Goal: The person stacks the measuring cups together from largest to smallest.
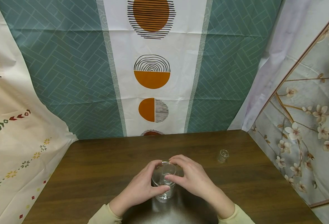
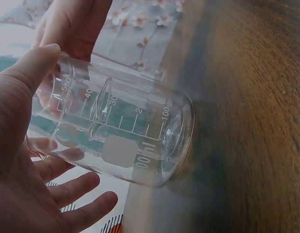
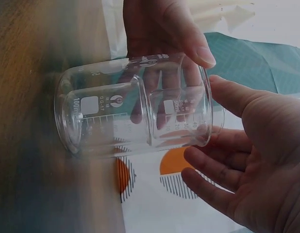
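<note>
A large clear glass beaker (image 1: 164, 196) stands upright on the table in front of me. My left hand (image 1: 140, 188) grips it near the rim, thumb on the near side and fingers beyond. Inside it sits a medium beaker (image 3: 104, 109) marked 100 ml. A smaller graduated beaker (image 3: 176, 114) is partly inside the large one, its base close to the medium beaker's rim; I cannot tell whether they touch. My right hand (image 1: 193, 177) pinches this smaller beaker at its top, between thumb and fingers, over the large beaker's mouth.
A tiny glass beaker (image 1: 222, 156) stands apart at the right back of the brown wooden table (image 1: 103, 161). Patterned cloths hang behind the table (image 1: 69, 62) and along its left side (image 1: 16, 124). A flowered cloth (image 1: 301, 146) hangs on the right.
</note>
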The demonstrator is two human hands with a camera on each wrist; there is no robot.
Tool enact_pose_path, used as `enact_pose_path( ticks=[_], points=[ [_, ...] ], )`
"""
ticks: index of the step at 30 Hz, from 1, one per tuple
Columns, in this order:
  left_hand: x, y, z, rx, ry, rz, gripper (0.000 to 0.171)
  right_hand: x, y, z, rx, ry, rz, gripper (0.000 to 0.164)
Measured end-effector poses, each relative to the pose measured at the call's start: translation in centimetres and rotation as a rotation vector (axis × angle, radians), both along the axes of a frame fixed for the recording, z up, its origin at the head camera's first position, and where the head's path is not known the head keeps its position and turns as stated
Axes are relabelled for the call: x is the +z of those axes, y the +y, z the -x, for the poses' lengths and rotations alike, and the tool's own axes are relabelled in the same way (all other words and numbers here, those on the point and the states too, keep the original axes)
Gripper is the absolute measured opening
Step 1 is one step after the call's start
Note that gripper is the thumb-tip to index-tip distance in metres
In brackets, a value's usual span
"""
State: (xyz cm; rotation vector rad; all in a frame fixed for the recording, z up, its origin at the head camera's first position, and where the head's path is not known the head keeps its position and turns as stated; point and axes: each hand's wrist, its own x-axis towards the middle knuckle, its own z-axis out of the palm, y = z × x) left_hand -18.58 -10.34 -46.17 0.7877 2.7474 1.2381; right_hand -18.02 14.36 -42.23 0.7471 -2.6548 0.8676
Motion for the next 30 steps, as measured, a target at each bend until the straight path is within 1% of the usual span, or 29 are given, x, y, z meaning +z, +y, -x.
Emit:
enact_pose_path(
  ticks=[11,19,30],
  points=[
    [0.0,0.06,0.01,0.004,0.011,0.008,0.088,-0.39,-0.14,0.05,-0.002,-0.01,0.001,0.048],
    [-0.05,0.0,0.0,-0.001,-0.019,0.0,0.087,-0.71,-0.33,0.09,0.003,-0.015,-0.006,0.048],
    [-0.05,-0.02,0.04,-0.009,-0.004,0.0,0.088,-0.74,-0.51,0.14,-0.001,-0.041,-0.014,0.047]
  ],
)
